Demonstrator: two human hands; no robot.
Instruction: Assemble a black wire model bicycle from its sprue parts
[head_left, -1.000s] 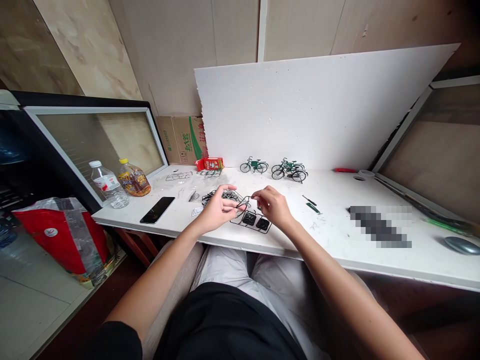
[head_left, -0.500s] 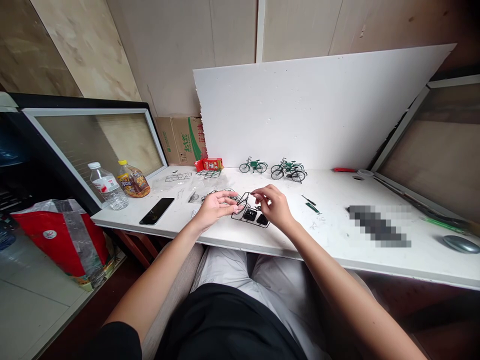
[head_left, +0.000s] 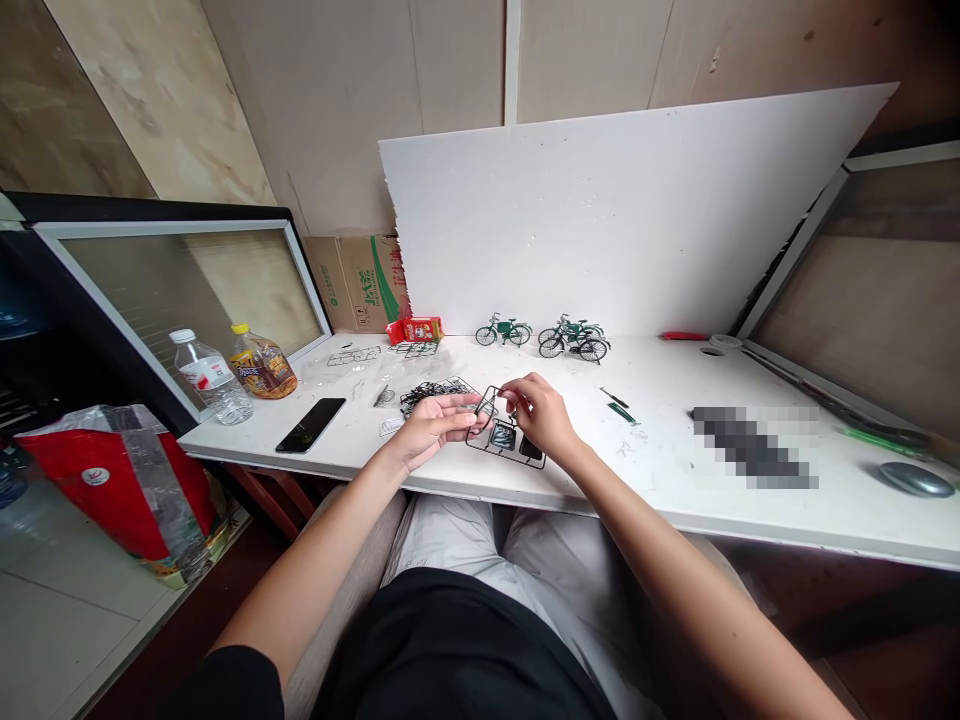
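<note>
A black plastic sprue frame (head_left: 504, 437) with flat dark panels inside it is held up over the desk. My left hand (head_left: 435, 430) pinches its left side between thumb and fingers. On the upper right edge, the closed fingers of my right hand (head_left: 541, 412) grip the same frame and hide part of it. Behind my left hand lies a heap of black sprue parts (head_left: 431, 396). Small model bicycles, a green one (head_left: 503, 330) and a black one (head_left: 574, 345) among them, stand upright at the back of the desk.
A phone (head_left: 311, 425), a water bottle (head_left: 212, 376) and a yellow-capped drink bottle (head_left: 262, 362) are on the left. At the back lies a red box (head_left: 415, 330). To the right are a small green tool (head_left: 622, 412), a blurred dark patch and a mouse (head_left: 915, 479).
The sprue frame has tilted, and its panel now catches the light. Both hands keep hold of it with small shifts. The whole view has moved slightly.
</note>
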